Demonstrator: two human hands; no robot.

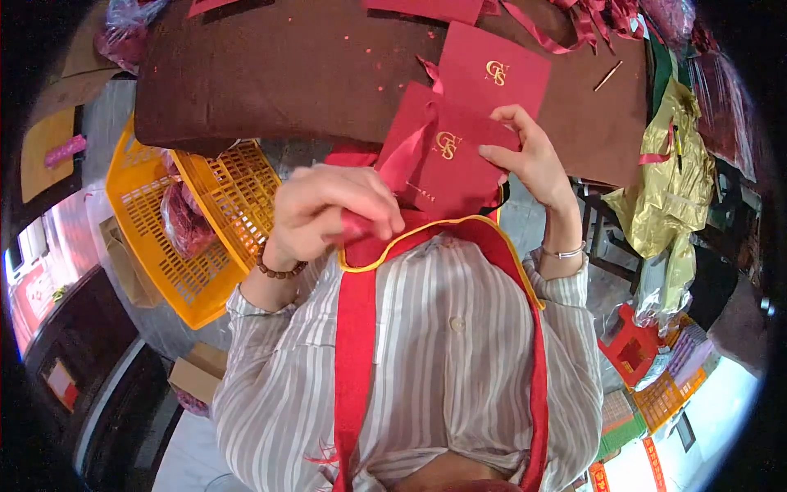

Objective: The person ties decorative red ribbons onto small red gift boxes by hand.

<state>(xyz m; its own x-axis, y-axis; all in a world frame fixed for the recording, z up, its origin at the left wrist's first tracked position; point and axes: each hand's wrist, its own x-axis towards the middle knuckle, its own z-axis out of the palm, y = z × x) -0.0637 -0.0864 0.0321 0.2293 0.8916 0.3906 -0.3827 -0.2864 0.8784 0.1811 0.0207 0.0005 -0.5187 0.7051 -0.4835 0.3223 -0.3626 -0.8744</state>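
In front of my chest is a flat dark red paper piece (445, 168) with a gold emblem, either a folder or a flat gift bag; I cannot tell which. My right hand (531, 160) grips its right side, with the thumb lying on the front. A shiny red ribbon (407, 156) runs from its upper part down to the left. My left hand (336, 211) is closed around that ribbon, and a bit of red shows below its fingers. Just beyond, a matching red paper piece (496, 72) with the same emblem lies on the brown-covered table (270, 82), partly overlapped by the held one.
Loose red ribbons (586, 23) lie at the table's far right, near a thin gold stick (607, 75). An orange plastic basket (184, 271) stands at the left, holding a plastic-wrapped red bundle (184, 220). Gold wrapping (668, 172) hangs on the right side.
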